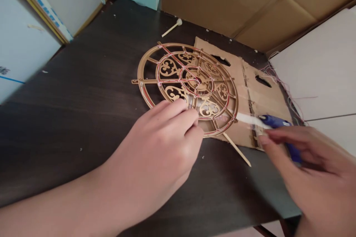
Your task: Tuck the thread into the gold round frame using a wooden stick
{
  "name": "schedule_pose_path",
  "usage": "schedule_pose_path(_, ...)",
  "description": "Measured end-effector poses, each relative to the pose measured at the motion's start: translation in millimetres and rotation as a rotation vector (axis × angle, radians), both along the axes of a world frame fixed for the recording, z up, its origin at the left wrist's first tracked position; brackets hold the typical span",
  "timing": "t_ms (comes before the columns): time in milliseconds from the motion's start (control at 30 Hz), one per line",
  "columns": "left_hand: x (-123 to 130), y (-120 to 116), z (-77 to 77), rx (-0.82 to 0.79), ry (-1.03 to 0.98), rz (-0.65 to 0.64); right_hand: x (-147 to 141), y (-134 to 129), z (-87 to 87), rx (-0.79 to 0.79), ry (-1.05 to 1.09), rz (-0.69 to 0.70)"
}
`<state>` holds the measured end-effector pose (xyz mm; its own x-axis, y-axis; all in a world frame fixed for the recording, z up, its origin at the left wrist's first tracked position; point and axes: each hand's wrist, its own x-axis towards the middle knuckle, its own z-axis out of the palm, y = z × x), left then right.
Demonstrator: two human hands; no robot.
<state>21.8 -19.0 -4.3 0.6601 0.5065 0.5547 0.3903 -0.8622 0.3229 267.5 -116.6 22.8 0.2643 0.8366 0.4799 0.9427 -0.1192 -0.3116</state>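
Gold filigree wheel (187, 87) lies flat on cardboard (250, 92) on the dark worktop (83, 89). Left hand (164, 148), fingers curled, pins its near rim; right hand (308, 170) grips a blue glue gun (278, 127). Gluing seems underway; next calls for a steady nozzle.

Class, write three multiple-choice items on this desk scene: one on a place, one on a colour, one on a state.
1. Where does the gold ornamental wheel lie?
A. partly on the cardboard sheet
B. inside a box
C. on the floor

2. What colour is the tool in the right hand?
A. green
B. blue
C. yellow

3. What is the left hand doing?
A. resting far from the wheel
B. holding a cup
C. fingers curled at the wheel's near rim

Answers: 1 A, its right part overlaps the cardboard on the dark table; 2 B, the body is blue; 3 C, fingertips meet the rim.
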Motion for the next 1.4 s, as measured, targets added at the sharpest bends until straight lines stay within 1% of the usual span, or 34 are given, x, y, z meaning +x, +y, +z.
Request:
schedule_pose_path(33,-0.2,0.1,-0.1,-0.011,0.006,-0.005,-10.8,5.0,5.0,-0.051,-0.013,0.150)
schedule_pose_path(67,-0.3,0.1,-0.2,-0.021,0.014,-0.007,-19.8,11.0,9.4,-0.068,-0.024,0.275)
schedule_pose_path(100,-0.4,0.2,-0.3,-0.028,0.020,-0.010,-26.8,17.3,13.1,-0.107,-0.026,0.366)
schedule_pose_path(133,-0.3,0.2,-0.4,-0.030,0.023,-0.011,-31.7,23.3,16.0,-0.131,-0.027,0.451)
schedule_pose_path(200,-0.2,0.3,-0.7,-0.023,0.020,-0.012,-35.0,31.8,18.7,-0.181,-0.022,0.534)
schedule_pose_path(233,-0.2,0.2,-0.8,-0.024,0.021,-0.017,-33.5,33.6,18.8,-0.204,-0.029,0.532)
schedule_pose_path(267,-0.2,0.0,-0.8,-0.028,0.027,-0.021,-30.0,33.7,18.2,-0.236,-0.044,0.496)
schedule_pose_path(367,-0.8,-1.1,-0.6,-0.030,0.051,-0.043,-11.8,27.0,14.2,-0.344,-0.129,0.292)
schedule_pose_path(400,-1.0,-1.4,-0.7,-0.028,0.059,-0.050,-4.9,23.9,12.8,-0.387,-0.154,0.246)
schedule_pose_path(467,-1.1,-1.6,-1.1,-0.024,0.070,-0.052,6.7,18.3,10.6,-0.470,-0.152,0.247)
schedule_pose_path(567,0.1,-1.0,-2.3,-0.036,0.083,-0.042,14.8,12.5,9.6,-0.556,-0.077,0.347)
schedule_pose_path(633,1.5,-0.4,-3.0,-0.041,0.083,-0.034,14.8,9.8,10.1,-0.528,-0.039,0.379)
schedule_pose_path(733,3.7,-0.5,-3.4,-0.053,0.063,-0.024,11.5,8.4,11.9,-0.400,0.006,0.368)
schedule_pose_path(833,4.6,-1.8,-3.8,-0.076,0.048,-0.019,8.8,13.8,14.1,-0.329,0.085,0.373)
schedule_pose_path(967,3.9,-2.1,-4.7,-0.094,0.039,-0.018,10.1,31.6,17.7,-0.396,0.163,0.419)
schedule_pose_path(1067,4.1,-1.1,-5.3,-0.096,0.043,-0.027,9.1,45.2,19.7,-0.417,0.200,0.411)
schedule_pose_path(1167,5.3,-0.4,-5.7,-0.104,0.043,-0.031,1.0,53.7,18.6,-0.382,0.383,0.425)
schedule_pose_path(1300,6.3,-0.6,-5.8,-0.125,0.040,-0.026,-13.6,56.1,12.1,-0.293,0.753,0.467)
schedule_pose_path(1333,6.5,-0.6,-5.6,-0.130,0.041,-0.023,-16.1,55.4,10.2,-0.281,0.813,0.467)
schedule_pose_path(1400,6.9,-0.4,-5.2,-0.140,0.045,-0.019,-19.2,53.3,7.0,-0.247,0.860,0.470)
